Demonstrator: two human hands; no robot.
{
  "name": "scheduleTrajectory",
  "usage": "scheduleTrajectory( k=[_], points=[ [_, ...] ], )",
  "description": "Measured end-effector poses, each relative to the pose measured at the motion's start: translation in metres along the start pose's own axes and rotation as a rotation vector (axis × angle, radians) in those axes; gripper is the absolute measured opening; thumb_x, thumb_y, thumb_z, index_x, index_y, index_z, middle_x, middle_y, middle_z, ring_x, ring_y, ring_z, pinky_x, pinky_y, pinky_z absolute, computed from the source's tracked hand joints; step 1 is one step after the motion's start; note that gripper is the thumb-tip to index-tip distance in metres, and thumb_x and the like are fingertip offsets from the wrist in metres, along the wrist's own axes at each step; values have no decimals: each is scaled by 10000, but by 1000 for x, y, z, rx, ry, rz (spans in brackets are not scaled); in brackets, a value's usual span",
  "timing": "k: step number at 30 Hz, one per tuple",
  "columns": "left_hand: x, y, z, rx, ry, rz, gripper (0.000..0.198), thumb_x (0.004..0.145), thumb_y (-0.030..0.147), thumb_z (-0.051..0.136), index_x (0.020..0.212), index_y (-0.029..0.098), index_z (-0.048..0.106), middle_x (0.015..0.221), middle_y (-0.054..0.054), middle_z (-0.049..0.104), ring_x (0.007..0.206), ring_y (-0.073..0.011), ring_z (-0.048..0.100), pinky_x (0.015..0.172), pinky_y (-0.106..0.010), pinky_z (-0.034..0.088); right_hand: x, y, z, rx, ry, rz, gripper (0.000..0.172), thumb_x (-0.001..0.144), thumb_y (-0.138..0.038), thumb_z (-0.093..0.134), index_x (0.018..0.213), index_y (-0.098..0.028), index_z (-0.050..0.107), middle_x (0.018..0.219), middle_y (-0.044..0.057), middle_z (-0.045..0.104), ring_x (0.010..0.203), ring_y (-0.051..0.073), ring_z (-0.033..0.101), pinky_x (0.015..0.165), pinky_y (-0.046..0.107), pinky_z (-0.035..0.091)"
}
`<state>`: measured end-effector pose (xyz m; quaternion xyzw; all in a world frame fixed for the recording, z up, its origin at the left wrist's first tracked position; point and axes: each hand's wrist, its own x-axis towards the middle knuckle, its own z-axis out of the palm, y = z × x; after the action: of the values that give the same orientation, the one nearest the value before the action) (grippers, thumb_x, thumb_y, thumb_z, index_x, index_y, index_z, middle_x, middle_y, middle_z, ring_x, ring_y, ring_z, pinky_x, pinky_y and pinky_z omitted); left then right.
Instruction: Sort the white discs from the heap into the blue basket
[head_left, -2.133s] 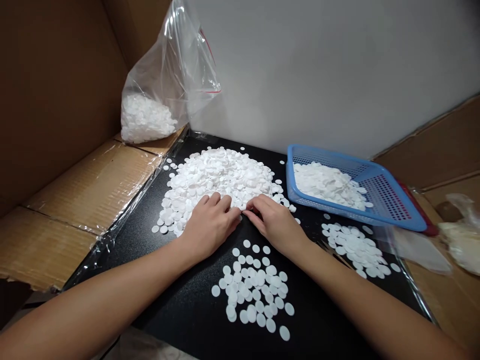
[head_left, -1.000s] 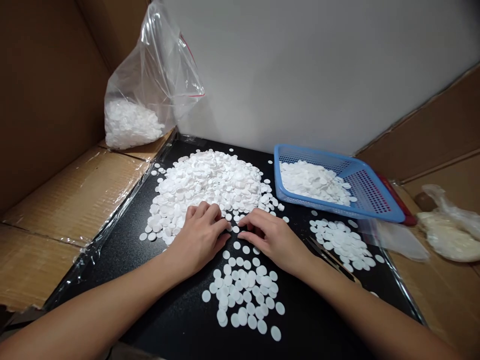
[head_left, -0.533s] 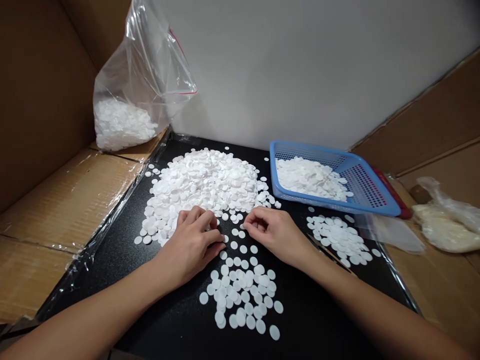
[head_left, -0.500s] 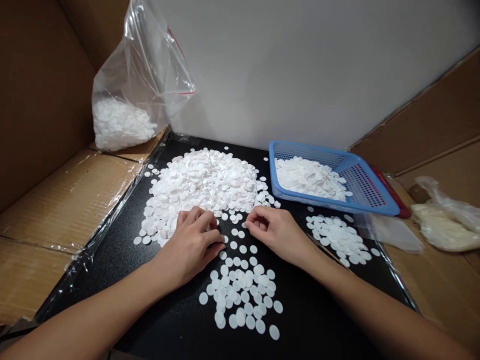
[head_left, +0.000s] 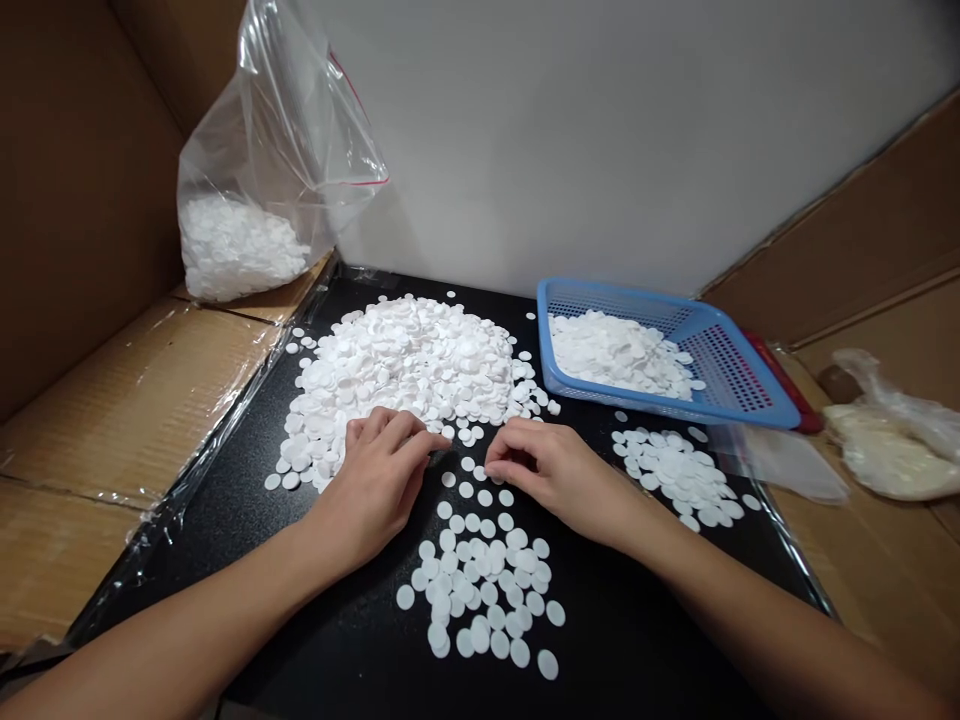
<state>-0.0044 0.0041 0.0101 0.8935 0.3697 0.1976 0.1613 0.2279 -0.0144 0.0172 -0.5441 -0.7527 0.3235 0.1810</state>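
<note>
Small round white discs lie all over the black tabletop [head_left: 300,620]. My left hand [head_left: 379,480] rests at the front edge of a large heap of discs [head_left: 420,355]. Its index finger stretches right and reaches the loose disc [head_left: 448,433], while the other fingers bend toward the heap. My right hand [head_left: 559,475] is curled, thumb and index fingertips close together beside a few single discs [head_left: 467,490]. Whether a disc is pinched there is hidden. Nearer to me, between the forearms, spreads a looser group of discs [head_left: 491,565].
At the back right stands a blue basket [head_left: 772,405] holding more discs. A smaller disc pile [head_left: 675,475] lies before it, beside my right forearm. A clear bag of discs [head_left: 240,245] sits back left on cardboard. Another plastic bag [head_left: 889,450] lies far right. A wall rises behind.
My left index finger has moved up and straightened toward a disc by the heap. My right fingertips have shifted slightly down and left, beside the single discs.
</note>
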Motion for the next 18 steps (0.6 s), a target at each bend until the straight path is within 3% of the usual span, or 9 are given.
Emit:
scheduleTrajectory(
  k=[5, 8, 11, 14, 18],
  points=[
    [2, 0, -5, -53, 1, -89, 374, 944, 28, 361, 1184, 235, 558, 997, -47, 596, 948, -226, 457, 782, -367, 332, 3, -1, 14, -42, 117, -138, 103, 929, -173, 583, 954, -216, 673, 912, 36, 615, 797, 167, 627, 713, 299, 509],
    [3, -2, -8, -68, 8, -121, 369, 942, 22, 352, 1176, 220, 557, 995, -51, 594, 936, -223, 454, 787, -368, 337, 4, -2, 20, -62, 117, -153, 76, 915, -160, 599, 909, -209, 657, 898, 28, 595, 721, 147, 595, 636, 277, 494],
    [3, -4, -8, -58, 15, -109, 294, 959, 66, 409, 1138, 225, 578, 1003, -46, 586, 945, -224, 449, 803, -376, 332, 4, -4, 21, -56, 156, -174, 86, 898, -140, 603, 837, -199, 611, 858, 17, 568, 653, 129, 541, 564, 259, 455],
    [2, -6, -6, -29, 9, -70, 182, 940, 109, 519, 1029, 230, 621, 1003, -39, 574, 964, -228, 446, 808, -375, 323, 3, -5, 21, -65, 225, -244, 85, 908, -133, 576, 862, -195, 613, 885, 37, 573, 721, 148, 566, 620, 272, 477],
    [0, -6, -6, 24, 34, -14, 127, 947, 146, 549, 975, 232, 638, 999, -38, 579, 965, -227, 452, 799, -371, 311, 5, -5, 13, -11, 84, -242, 94, 909, -158, 604, 854, -206, 663, 884, 33, 624, 774, 156, 618, 688, 277, 507]
  ],
)
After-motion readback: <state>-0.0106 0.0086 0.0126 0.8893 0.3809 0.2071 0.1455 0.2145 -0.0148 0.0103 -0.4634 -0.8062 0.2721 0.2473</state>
